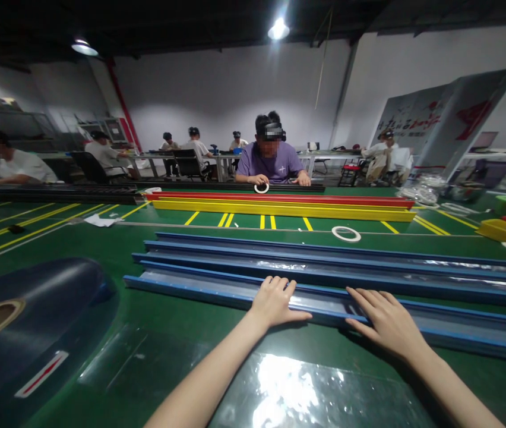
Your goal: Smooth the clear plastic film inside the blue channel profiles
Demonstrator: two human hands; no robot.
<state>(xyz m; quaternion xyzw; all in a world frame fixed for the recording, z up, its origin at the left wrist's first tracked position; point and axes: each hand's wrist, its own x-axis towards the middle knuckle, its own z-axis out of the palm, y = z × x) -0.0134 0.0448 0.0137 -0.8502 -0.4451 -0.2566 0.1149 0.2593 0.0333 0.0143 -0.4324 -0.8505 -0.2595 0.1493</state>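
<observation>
Clear film lies nearest, glossy on the green tabletop, its left edge near a big dark-blue roll. Beyond the film, the nearest blue channel runs across to the right border of the view, and a strip of green parts its left end from the roll. The left hand rests palm down on this channel, fingertips at the far edge, thumb stretched along the near one. Further right, the right hand lies with fingers spread over the trough, thumb pointing left. Both are unclenched, laid on rather than wrapped around; how hard they press, I cannot tell. Between the hands a short stretch of channel shows. More blue channels lie close behind, nearly parallel, leaving little room past the fingertips. Farther off, a wider green band, holding a white ring, separates them from a yellow channel and a red channel. Opposite sits a co-worker in purple.
</observation>
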